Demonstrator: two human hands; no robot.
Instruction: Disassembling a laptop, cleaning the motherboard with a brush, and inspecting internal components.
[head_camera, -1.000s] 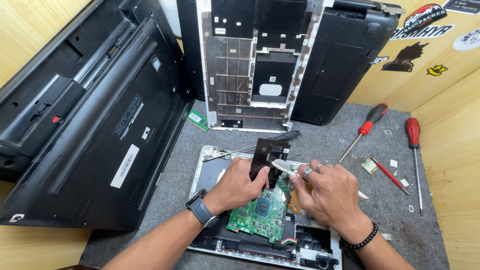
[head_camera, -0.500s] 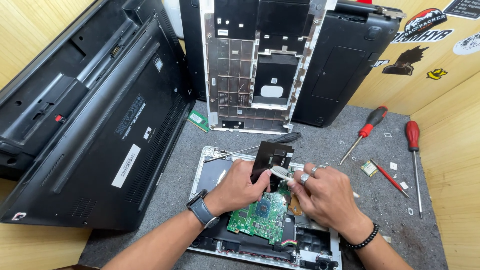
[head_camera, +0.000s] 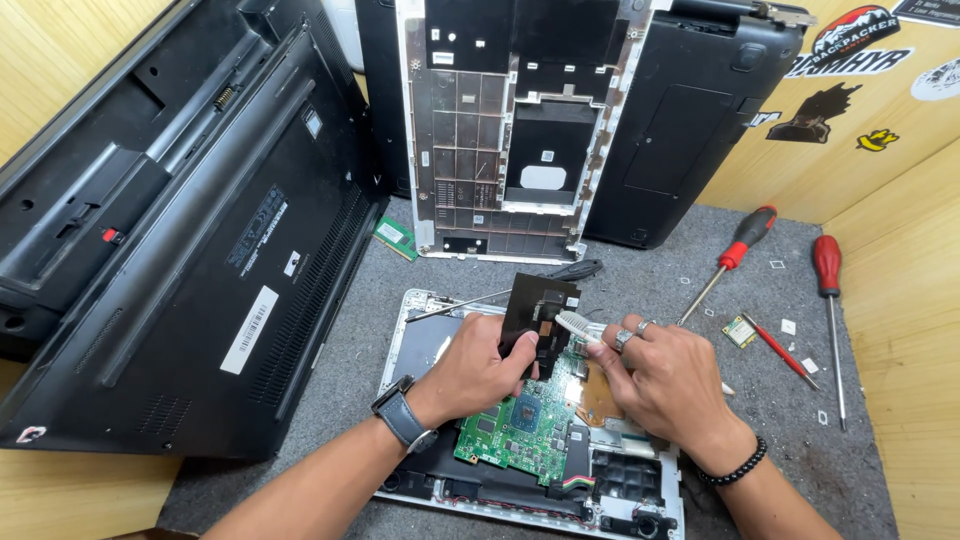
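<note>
My left hand (head_camera: 478, 368), with a dark watch on its wrist, grips a black flat part (head_camera: 530, 300) and holds it upright over an opened white laptop chassis (head_camera: 412, 330). In my right hand (head_camera: 668, 382), which wears rings and a bead bracelet, is a small white brush (head_camera: 574, 323) whose bristles touch the black part's right side. A green circuit board (head_camera: 520, 428) lies in the chassis just below both hands.
Black laptop bases (head_camera: 200, 230) lean at the left. A white keyboard frame (head_camera: 500, 130) and another black base (head_camera: 690, 130) stand at the back. Two red screwdrivers (head_camera: 740, 245) (head_camera: 828, 290), a black-handled tool (head_camera: 560, 272), a green memory stick (head_camera: 396, 238) and a small card (head_camera: 740, 330) lie on the grey mat.
The brush has shifted a little along the black part's edge. Both hands stay in nearly the same place over the chassis.
</note>
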